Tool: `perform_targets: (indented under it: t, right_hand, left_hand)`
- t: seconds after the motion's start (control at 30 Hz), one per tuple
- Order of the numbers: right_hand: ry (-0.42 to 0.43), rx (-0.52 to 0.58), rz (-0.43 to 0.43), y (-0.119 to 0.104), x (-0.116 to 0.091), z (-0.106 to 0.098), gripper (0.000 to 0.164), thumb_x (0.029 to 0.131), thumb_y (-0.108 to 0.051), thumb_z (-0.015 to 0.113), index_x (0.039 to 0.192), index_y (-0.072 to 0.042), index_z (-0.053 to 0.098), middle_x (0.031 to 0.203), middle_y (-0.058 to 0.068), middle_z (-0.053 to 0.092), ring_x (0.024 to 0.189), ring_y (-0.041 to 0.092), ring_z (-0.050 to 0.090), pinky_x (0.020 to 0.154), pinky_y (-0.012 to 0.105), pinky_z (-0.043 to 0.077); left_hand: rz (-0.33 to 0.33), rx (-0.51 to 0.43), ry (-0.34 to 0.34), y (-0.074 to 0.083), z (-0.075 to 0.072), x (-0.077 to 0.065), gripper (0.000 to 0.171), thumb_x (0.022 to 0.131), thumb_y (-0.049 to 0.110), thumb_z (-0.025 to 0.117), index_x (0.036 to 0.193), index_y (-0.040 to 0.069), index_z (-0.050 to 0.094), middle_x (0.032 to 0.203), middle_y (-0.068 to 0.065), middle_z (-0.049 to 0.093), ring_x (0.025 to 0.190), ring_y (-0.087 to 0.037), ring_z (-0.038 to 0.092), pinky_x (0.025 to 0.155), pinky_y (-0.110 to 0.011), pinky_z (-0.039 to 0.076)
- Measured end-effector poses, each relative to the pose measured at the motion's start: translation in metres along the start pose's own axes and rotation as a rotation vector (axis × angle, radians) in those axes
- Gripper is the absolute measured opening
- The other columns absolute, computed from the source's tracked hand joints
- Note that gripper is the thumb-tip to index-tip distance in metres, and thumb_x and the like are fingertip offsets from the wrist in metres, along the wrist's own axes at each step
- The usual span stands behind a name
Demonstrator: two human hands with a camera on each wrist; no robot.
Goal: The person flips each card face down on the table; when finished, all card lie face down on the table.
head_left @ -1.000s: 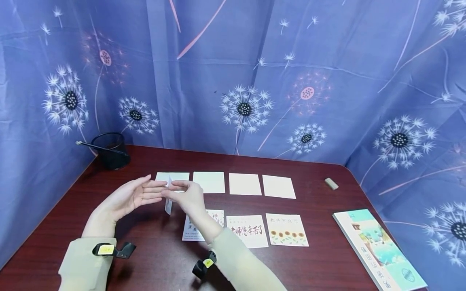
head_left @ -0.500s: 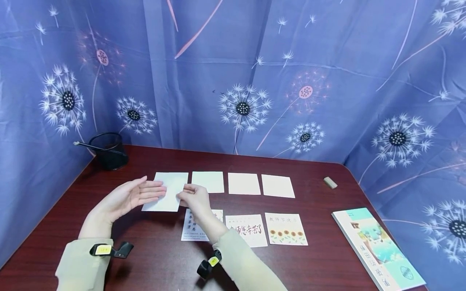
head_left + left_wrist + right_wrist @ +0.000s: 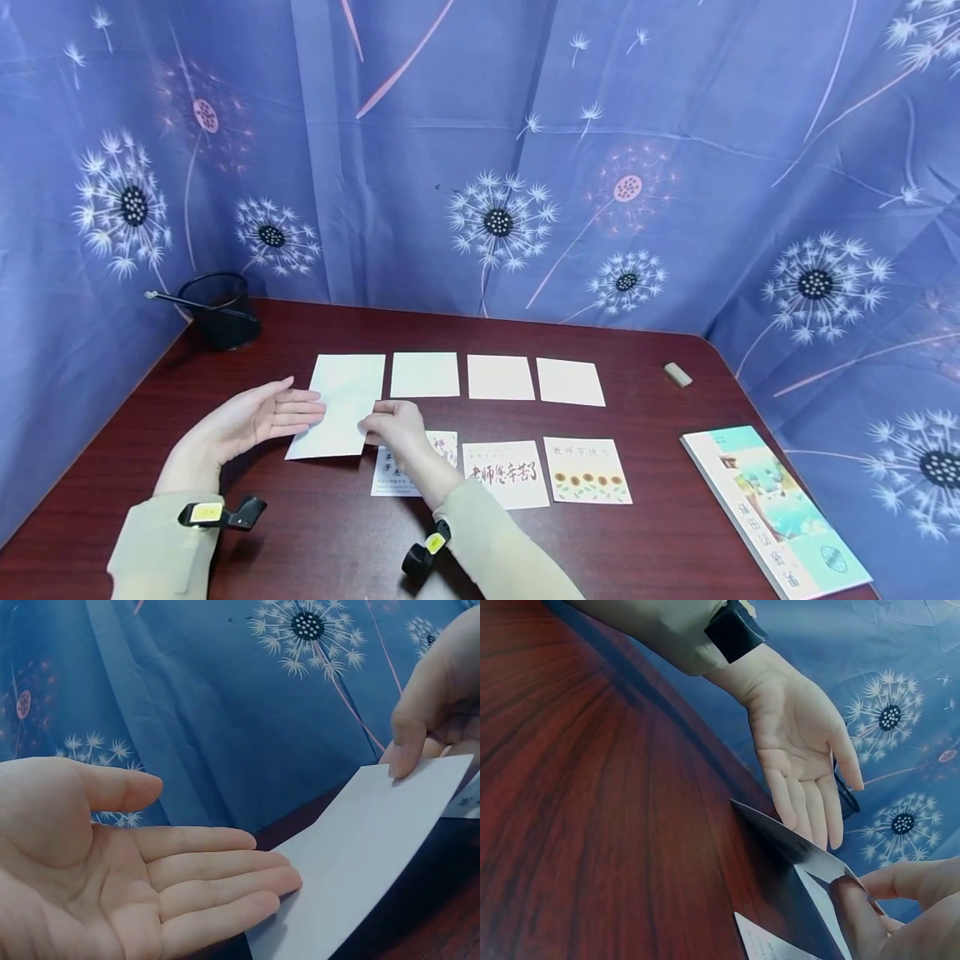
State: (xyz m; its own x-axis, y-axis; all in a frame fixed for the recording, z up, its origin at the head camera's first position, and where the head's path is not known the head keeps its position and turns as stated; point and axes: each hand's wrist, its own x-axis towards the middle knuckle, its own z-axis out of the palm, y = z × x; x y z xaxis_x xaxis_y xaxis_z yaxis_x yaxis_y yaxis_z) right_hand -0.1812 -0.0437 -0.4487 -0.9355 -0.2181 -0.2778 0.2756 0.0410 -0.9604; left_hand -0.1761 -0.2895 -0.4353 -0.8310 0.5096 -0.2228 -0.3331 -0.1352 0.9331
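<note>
A blank white card (image 3: 333, 429) is pinched at its right edge between the thumb and fingers of my right hand (image 3: 399, 429). It hangs tilted above the table, as the right wrist view shows, with its white face toward the head camera. My left hand (image 3: 251, 423) is held palm up-facing with straight fingers, its fingertips at the card's left edge; whether they touch it I cannot tell. Behind it, the leftmost white card (image 3: 351, 363) of the back row is partly covered. A printed card (image 3: 393, 483) lies partly hidden under my right hand and wrist.
Three more blank white cards (image 3: 424, 375) lie along the back. Two printed cards, one with red writing (image 3: 513, 492) and one with sunflowers (image 3: 588, 483), lie in front. An eraser (image 3: 678, 375), a book (image 3: 780, 508) and a black pen holder (image 3: 225, 321) stand around them.
The card, edge-on between both hands a second ago, has turned its blank white face to the head camera and come lower and nearer. The right hand has shifted slightly right and down.
</note>
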Motion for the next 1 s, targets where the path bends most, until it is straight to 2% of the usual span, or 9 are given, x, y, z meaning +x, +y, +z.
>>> perform_targets:
  t: [0.17,0.37,0.63,1.0]
  right_hand:
    - [-0.034,-0.049,0.009,0.0,-0.002,-0.001,0.049,0.077,0.002,0.064,0.123,0.018,0.055,0.105,0.023,0.069,0.094,0.036,0.072,0.084,0.034,0.059]
    - [-0.09,-0.092,-0.007,-0.004,-0.004,-0.009,0.048,0.082,0.0,0.063,0.124,0.02,0.051,0.109,0.028,0.067,0.096,0.038,0.071,0.085,0.035,0.059]
    - [-0.109,-0.059,-0.021,-0.005,-0.006,-0.015,0.044,0.082,0.004,0.06,0.122,0.021,0.053,0.104,0.029,0.067,0.094,0.041,0.07,0.082,0.036,0.06]
    - [-0.119,-0.134,-0.014,-0.011,-0.006,-0.027,0.041,0.085,-0.002,0.064,0.12,0.017,0.058,0.104,0.029,0.069,0.097,0.038,0.071,0.082,0.036,0.06]
  left_hand:
    - [-0.031,0.057,0.022,-0.002,0.0,0.0,0.065,0.109,0.031,0.023,0.146,-0.022,0.012,0.123,-0.002,0.066,0.112,-0.013,0.066,0.098,-0.03,0.052]
    - [-0.049,0.057,0.043,-0.002,0.0,0.001,0.066,0.109,0.032,0.023,0.146,-0.021,0.011,0.125,-0.004,0.065,0.112,-0.014,0.067,0.097,-0.031,0.053]
    - [-0.061,0.066,0.066,0.0,0.001,0.001,0.065,0.109,0.031,0.024,0.146,-0.022,0.013,0.122,-0.003,0.067,0.11,-0.014,0.067,0.097,-0.031,0.053]
    - [-0.068,0.086,0.08,-0.002,0.001,0.002,0.065,0.109,0.031,0.025,0.145,-0.022,0.017,0.122,-0.006,0.067,0.109,-0.015,0.068,0.096,-0.031,0.054]
